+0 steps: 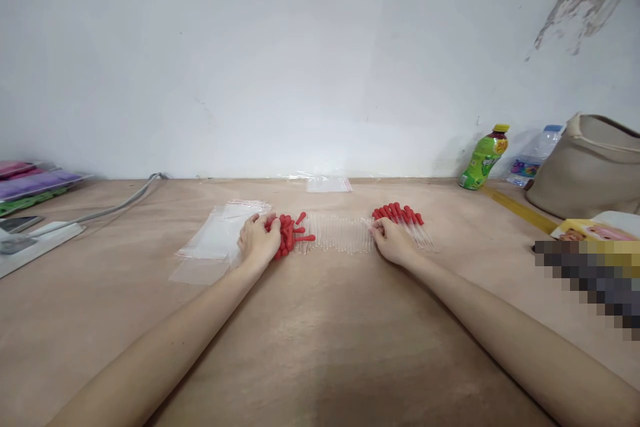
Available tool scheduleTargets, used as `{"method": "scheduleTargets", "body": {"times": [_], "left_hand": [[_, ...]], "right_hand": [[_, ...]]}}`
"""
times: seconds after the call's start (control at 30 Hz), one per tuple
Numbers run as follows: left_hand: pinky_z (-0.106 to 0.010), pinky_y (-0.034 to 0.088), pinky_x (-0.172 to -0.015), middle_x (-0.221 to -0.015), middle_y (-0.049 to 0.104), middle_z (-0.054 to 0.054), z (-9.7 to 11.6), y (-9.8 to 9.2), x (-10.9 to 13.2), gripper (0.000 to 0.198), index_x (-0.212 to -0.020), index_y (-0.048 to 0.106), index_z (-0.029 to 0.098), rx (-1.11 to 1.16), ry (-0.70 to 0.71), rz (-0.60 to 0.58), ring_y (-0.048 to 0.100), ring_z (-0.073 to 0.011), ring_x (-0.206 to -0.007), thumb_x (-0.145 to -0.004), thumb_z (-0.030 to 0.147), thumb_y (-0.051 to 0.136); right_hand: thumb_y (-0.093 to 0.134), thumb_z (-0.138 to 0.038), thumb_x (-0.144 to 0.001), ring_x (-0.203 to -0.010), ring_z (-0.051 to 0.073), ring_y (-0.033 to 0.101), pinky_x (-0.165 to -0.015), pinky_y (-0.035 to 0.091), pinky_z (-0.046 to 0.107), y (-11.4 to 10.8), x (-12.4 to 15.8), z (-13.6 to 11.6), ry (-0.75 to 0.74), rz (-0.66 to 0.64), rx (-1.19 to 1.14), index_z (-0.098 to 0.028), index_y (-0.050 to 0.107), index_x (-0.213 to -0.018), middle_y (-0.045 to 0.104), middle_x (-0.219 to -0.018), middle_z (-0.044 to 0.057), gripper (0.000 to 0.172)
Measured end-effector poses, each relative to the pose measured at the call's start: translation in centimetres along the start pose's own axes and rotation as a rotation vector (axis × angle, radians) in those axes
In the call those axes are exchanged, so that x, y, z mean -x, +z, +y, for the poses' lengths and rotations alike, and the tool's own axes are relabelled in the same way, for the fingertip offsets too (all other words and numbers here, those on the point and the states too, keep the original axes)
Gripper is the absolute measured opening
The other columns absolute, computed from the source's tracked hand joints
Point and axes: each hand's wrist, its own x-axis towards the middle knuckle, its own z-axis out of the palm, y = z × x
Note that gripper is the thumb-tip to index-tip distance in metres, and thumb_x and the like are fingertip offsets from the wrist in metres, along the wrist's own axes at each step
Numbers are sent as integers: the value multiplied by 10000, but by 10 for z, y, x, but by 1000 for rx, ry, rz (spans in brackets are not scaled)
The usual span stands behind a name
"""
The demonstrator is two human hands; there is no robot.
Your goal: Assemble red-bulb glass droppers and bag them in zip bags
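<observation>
A heap of red rubber dropper bulbs (287,240) lies on the wooden table, with a few loose ones at its right side. My left hand (260,237) curls over the heap's left side, its thumb and fingers closed around bulbs. Clear thin dropper tubes (343,235) lie side by side in a row to the right of the heap. At the row's right end my right hand (393,240) pinches a tube, mostly hidden by the fingers. Just beyond that hand, several droppers with red bulbs fitted on them (399,213) lie fanned out.
Clear plastic bags (215,233) lie left of my left hand, another bag (329,184) near the wall. A grey cable (120,203) and purple packs (37,183) are at left. At right stand a green bottle (483,159), a water bottle (535,157) and a beige bag (585,167).
</observation>
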Motion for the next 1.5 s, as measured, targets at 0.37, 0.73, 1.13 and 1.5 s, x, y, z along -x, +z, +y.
{"method": "scheduleTargets", "body": {"times": [0.37,0.73,1.13,1.5], "left_hand": [[-364,372,-856,-1005,593,-25,14,-23,-18,234,-849,660,252,-127,478,-199,529,-216,-950,-761,373,480],[-403,312,-863,-965,602,-61,37,-7,-31,213,-873,632,201,-211,488,-105,495,-244,-987,-774,258,452],[-305,366,-557,-823,556,-80,-28,-69,76,282,-834,458,168,-422,406,-386,549,-232,-708,-848,409,312],[-294,421,-726,-916,577,-50,26,-24,69,170,-986,471,186,178,646,-435,548,-173,-820,-826,235,441]], "right_hand": [[389,-202,-839,-864,198,546,-702,365,270,10,-10,-2,-233,92,217,-131,589,-905,610,-890,109,223],[383,-191,-839,-808,198,514,-708,371,305,12,-5,-3,-390,293,175,-139,583,-870,597,-848,100,209],[376,-193,-850,-756,185,487,-683,377,308,11,29,-18,-633,322,96,-147,564,-847,580,-769,75,194],[391,-206,-843,-666,148,526,-644,360,284,0,47,-33,-609,256,70,-156,557,-856,593,-733,55,173]]}}
